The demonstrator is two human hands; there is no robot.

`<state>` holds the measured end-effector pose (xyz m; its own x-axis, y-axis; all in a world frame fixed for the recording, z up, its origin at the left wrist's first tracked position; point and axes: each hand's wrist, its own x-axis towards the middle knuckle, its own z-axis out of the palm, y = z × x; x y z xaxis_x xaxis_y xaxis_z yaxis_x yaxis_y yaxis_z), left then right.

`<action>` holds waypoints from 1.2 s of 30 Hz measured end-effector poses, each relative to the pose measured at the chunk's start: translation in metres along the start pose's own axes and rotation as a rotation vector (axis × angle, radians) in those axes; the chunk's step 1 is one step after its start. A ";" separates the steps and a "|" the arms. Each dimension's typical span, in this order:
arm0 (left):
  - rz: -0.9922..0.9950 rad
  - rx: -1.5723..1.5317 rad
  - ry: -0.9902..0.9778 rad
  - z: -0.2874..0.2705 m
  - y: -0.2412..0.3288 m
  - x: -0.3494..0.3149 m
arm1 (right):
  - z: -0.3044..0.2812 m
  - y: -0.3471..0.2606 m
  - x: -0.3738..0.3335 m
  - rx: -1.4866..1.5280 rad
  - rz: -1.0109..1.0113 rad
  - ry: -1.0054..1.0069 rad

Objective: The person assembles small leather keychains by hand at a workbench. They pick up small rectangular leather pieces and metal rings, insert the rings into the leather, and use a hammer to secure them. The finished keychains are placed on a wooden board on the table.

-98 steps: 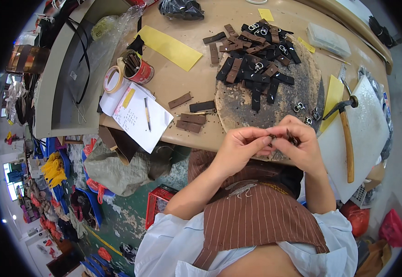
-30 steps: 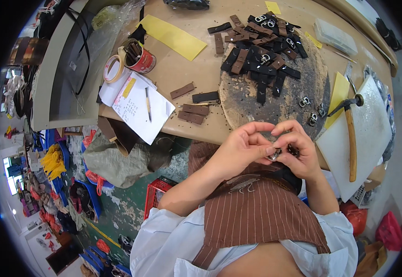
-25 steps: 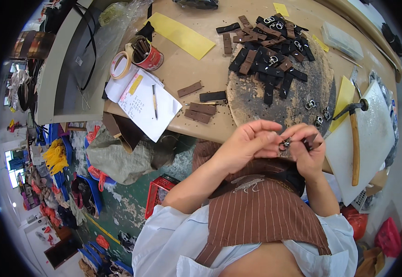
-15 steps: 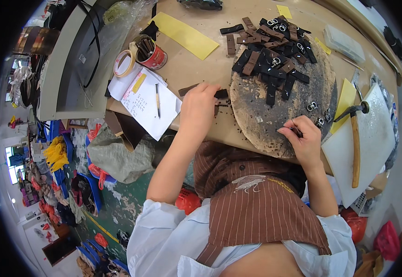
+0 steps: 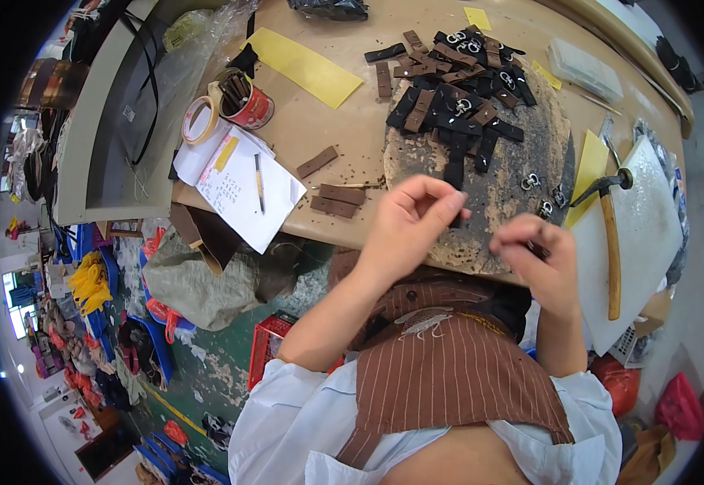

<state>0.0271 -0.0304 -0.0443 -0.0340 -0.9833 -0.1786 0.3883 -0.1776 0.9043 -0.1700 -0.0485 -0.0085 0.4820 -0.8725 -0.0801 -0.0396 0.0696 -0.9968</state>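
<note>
My left hand [image 5: 410, 226] is closed in a pinch above the left part of a round, worn wooden block [image 5: 493, 182]. A short black strip [image 5: 455, 221] shows just below its fingertips, mostly hidden by them. To the right, my right hand [image 5: 539, 263] is curled and slightly blurred over the block's near edge, around a small dark thing I cannot make out. A pile of black and brown leather strips [image 5: 449, 97], some with metal swivel clasps, covers the block's far part. Several loose clasps [image 5: 531, 182] lie on its right side. Left of the block rest three brown strips [image 5: 342, 195].
A hammer [image 5: 611, 242] lies across a white board [image 5: 631, 250] at the right. On the left are an open notebook [image 5: 243, 186] with a pen, a tape roll [image 5: 199, 120] and a red tin [image 5: 252, 109] of strips. A yellow sheet [image 5: 303, 69] lies farther back.
My left hand has moved right, from the loose strips to over the block, and the black strip there is gone from its place. My right hand has shifted slightly nearer to me.
</note>
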 end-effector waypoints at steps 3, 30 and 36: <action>0.007 -0.065 -0.015 0.023 0.000 -0.012 | 0.001 -0.013 -0.008 0.261 -0.131 -0.112; 0.021 -0.046 0.014 0.045 -0.003 -0.041 | 0.009 0.023 -0.004 0.300 -0.110 0.185; -0.151 -0.129 0.057 0.040 -0.001 -0.038 | 0.006 0.028 -0.002 0.161 -0.152 0.081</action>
<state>-0.0087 0.0061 -0.0233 -0.0502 -0.9414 -0.3334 0.4971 -0.3131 0.8092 -0.1669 -0.0421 -0.0361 0.3999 -0.9143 0.0649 0.1716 0.0051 -0.9852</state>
